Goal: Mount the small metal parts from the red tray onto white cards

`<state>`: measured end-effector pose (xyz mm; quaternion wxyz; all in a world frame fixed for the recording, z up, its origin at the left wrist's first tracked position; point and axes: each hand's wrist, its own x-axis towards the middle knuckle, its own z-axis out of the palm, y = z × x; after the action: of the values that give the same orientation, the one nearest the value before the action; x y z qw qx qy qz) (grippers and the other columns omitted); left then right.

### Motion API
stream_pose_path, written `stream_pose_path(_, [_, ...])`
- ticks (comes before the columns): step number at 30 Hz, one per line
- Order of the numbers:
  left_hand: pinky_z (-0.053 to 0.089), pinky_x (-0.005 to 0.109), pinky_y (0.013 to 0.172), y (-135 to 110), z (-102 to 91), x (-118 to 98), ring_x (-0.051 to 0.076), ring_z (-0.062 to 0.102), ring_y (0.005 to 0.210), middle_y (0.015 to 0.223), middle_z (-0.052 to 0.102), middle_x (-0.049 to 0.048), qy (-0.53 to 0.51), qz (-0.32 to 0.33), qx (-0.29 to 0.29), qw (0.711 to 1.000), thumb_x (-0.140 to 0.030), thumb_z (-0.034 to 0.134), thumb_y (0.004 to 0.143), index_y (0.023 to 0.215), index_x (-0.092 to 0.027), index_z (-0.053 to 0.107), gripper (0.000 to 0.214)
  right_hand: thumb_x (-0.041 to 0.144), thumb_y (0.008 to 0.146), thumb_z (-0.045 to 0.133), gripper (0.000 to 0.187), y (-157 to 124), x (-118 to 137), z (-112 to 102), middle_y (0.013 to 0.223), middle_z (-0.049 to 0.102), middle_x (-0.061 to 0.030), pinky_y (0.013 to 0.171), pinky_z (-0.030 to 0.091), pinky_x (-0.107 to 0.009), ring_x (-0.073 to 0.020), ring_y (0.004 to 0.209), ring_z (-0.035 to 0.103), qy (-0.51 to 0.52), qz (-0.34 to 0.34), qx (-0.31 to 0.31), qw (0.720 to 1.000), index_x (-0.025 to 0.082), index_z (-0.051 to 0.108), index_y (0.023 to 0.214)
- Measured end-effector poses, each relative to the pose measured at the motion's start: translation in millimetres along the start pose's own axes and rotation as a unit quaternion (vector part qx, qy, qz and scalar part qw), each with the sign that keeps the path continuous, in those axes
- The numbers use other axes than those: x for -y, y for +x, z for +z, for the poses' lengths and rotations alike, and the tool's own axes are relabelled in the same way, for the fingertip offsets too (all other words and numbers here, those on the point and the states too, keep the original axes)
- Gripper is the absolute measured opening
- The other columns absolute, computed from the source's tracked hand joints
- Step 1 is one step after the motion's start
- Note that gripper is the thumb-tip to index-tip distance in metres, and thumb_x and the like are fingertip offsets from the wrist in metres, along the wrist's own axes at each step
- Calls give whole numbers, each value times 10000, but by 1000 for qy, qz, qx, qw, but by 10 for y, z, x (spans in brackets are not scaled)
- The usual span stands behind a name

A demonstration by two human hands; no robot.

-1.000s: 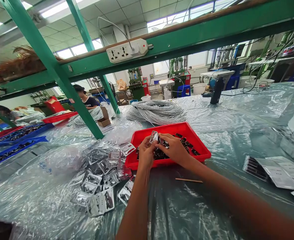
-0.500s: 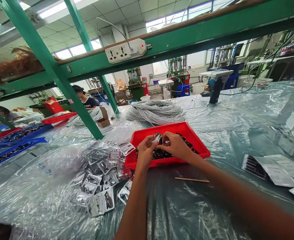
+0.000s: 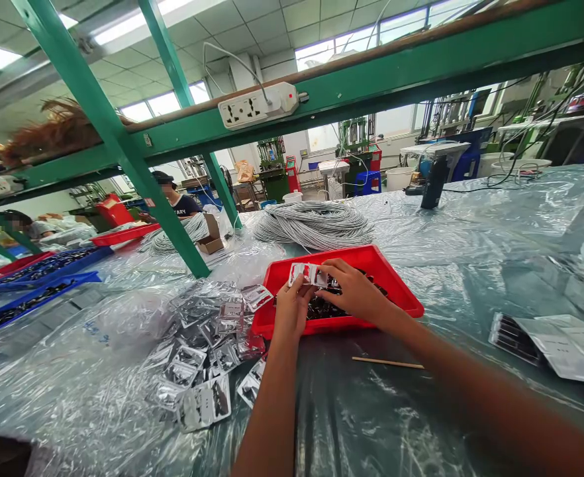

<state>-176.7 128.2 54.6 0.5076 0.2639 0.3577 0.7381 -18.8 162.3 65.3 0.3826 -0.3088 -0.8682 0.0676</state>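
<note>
Both hands meet over a red tray [image 3: 400, 299] that holds several small black parts [image 3: 324, 308]. My left hand [image 3: 290, 310] and my right hand [image 3: 352, 291] together pinch a small silver pouch [image 3: 304, 273], held flat above the tray's near left corner. Each hand grips one end of the pouch. Left of the tray lies a pile of filled silver pouches [image 3: 207, 344] on the plastic-covered table.
A thin wooden stick [image 3: 387, 362] lies near my right forearm. Grey cable coils [image 3: 314, 224] sit behind the tray. Flat pouches [image 3: 550, 341] lie at right. A green frame post [image 3: 138, 172] slants down at left; blue trays [image 3: 28, 298] and two seated people are beyond it.
The pouch, crumpled between my fingers a second ago, is now spread flat and lifted slightly. Both hands stayed over the tray.
</note>
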Motion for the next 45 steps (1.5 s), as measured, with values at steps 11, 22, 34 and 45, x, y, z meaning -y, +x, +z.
stream_pose_path(11, [522,311,822,-112,81,27,187,690,889,942,746,60,6,4,33,999,-234,903,541,907,-141,699,430,145,912,538,478,-67,1,145,1393,531,-203,1060,506,-545,-343,1292,552,-62,-37,-37,997,152,525,1390])
stream_pose_path(22, [486,293,849,-105,60,90,158,657,831,871,716,14,30,61,51,996,-195,878,514,887,-187,679,423,242,874,689,443,-68,-13,171,1325,656,-143,1074,498,-516,-301,1248,611,117,12,-73,990,201,627,1310])
stream_pose_path(34, [488,314,815,12,-169,-221,203,627,782,779,655,14,276,209,-105,932,-148,771,605,840,-200,680,258,154,854,564,334,49,-161,-77,1173,740,-102,960,567,-454,-243,1040,712,164,107,-26,980,177,709,1154])
stream_pose_path(45, [228,433,1221,-84,-457,-703,287,358,1442,1505,416,186,374,455,-398,704,-48,564,738,1393,-122,400,680,89,733,704,165,-868,145,-616,799,740,-29,594,525,-316,-202,658,666,-81,6,236,968,240,738,789])
